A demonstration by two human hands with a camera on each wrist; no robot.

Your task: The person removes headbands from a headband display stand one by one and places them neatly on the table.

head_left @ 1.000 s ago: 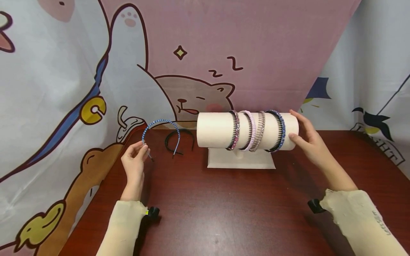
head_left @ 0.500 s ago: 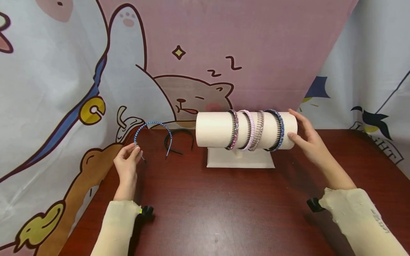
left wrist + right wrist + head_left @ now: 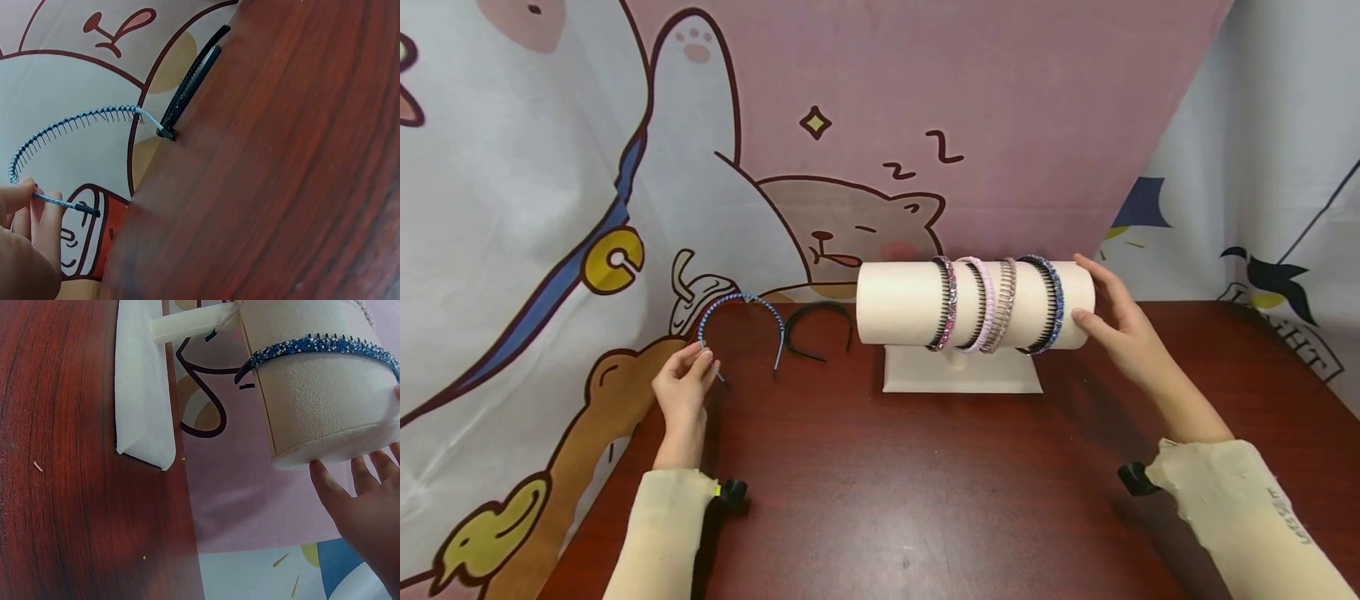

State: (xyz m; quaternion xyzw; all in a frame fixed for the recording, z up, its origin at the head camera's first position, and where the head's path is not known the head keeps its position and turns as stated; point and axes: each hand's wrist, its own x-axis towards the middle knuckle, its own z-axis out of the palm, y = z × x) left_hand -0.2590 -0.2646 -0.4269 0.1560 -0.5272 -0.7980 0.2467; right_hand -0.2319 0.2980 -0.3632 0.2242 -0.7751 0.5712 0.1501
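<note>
My left hand (image 3: 682, 398) pinches one end of a thin blue headband (image 3: 743, 297) between thumb and fingers. In the left wrist view the blue headband (image 3: 76, 117) shows fine wire teeth along its inner side. Just right of it, a black headband (image 3: 817, 307) lies on the table. My right hand (image 3: 1123, 329) touches the right end of a cream cylinder headband stand (image 3: 898, 304), fingers spread and fairly straight. In the right wrist view its fingertips rest against the end of the stand (image 3: 325, 403).
The stand's cylinder bears several headbands: a dark pink glittery one (image 3: 952, 304), a pale pink one (image 3: 987, 304), a brownish comb-like one (image 3: 1004, 308) and a blue glittery one (image 3: 1057, 304). Its flat base (image 3: 962, 379) sits on the dark red wooden table (image 3: 925, 492). A printed curtain (image 3: 1000, 108) hangs behind.
My left hand has moved left and slightly down, carrying the blue headband away from the black one. My right hand stays at the stand's end.
</note>
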